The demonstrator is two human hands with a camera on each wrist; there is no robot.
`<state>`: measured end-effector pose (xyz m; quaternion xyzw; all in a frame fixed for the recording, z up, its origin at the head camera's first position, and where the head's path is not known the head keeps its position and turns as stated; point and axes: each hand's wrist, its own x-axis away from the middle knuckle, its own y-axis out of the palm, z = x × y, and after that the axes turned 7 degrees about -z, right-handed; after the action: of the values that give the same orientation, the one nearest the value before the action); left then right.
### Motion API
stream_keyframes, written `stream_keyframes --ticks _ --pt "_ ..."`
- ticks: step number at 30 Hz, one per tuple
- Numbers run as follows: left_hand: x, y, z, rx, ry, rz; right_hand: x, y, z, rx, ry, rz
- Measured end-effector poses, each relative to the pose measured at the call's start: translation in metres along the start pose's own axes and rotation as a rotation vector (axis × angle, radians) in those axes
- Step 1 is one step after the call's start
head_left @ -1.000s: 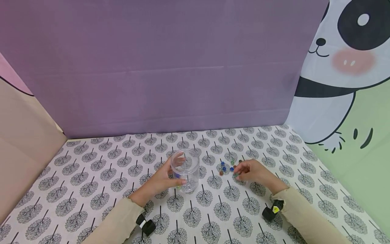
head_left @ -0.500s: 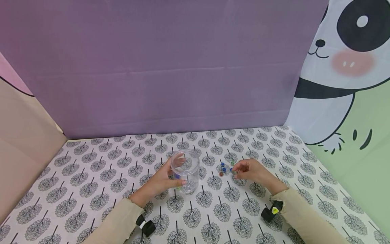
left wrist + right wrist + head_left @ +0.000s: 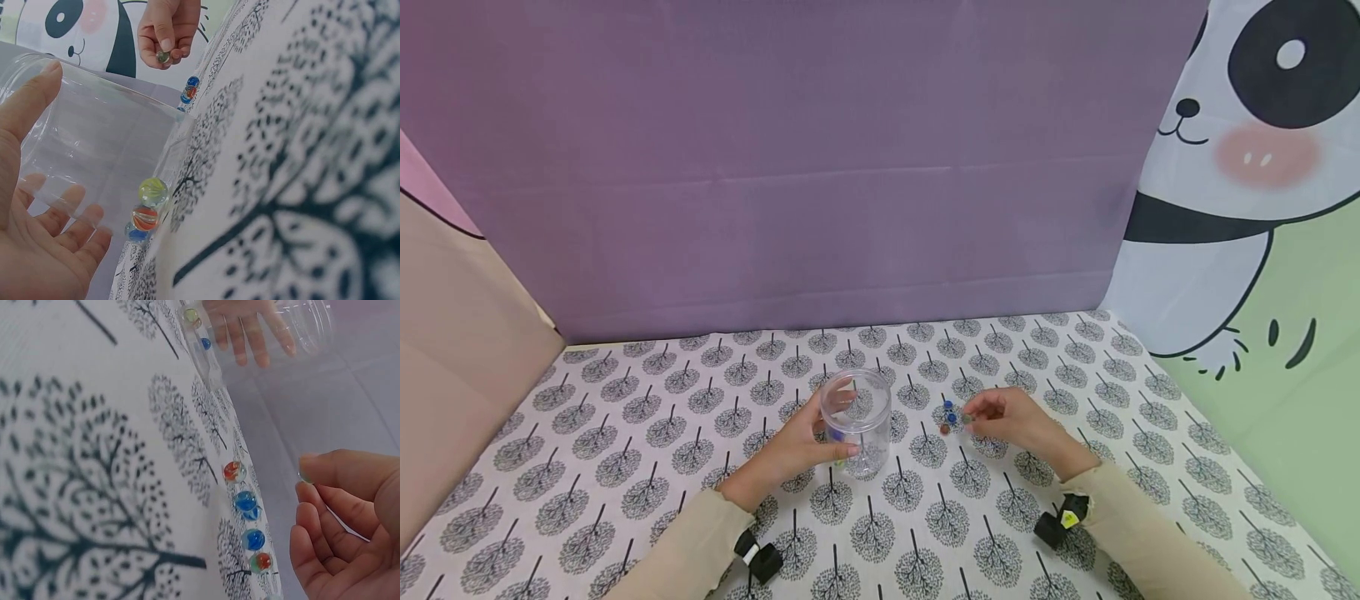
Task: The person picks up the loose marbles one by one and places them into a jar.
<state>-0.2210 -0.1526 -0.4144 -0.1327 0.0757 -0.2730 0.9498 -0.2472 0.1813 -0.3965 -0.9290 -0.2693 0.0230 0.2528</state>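
My left hand grips a clear plastic jar that stands upright on the cloth with its mouth uncovered. Low inside the jar, the left wrist view shows a yellow-green marble, an orange one and a blue one. To the right of the jar, my right hand pinches a greenish glass marble between thumb and index finger, raised over the cloth. Near those fingers lie loose marbles, among them an orange-red marble and a blue marble.
A white cloth printed with dark trees covers the table. Behind it rises a purple backdrop, with a panda-printed panel on the right and a beige panel on the left. Each wrist wears a small black camera.
My right hand has moved a little left and slightly up, toward the jar, carrying the greenish marble. My left hand and the jar have stayed in place.
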Motion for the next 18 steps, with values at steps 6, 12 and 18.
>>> stream_keyframes --ticks 6,12,18 --pt "-0.001 0.0 -0.001 0.005 0.007 -0.006 0.0 0.004 -0.004 -0.013 -0.014 0.022" --pt "-0.001 0.001 0.001 0.019 -0.014 0.01 0.0 0.006 -0.008 -0.026 -0.053 0.031" --pt "-0.001 0.002 0.004 0.026 -0.027 0.021 -0.005 0.009 -0.014 -0.007 -0.043 0.041"
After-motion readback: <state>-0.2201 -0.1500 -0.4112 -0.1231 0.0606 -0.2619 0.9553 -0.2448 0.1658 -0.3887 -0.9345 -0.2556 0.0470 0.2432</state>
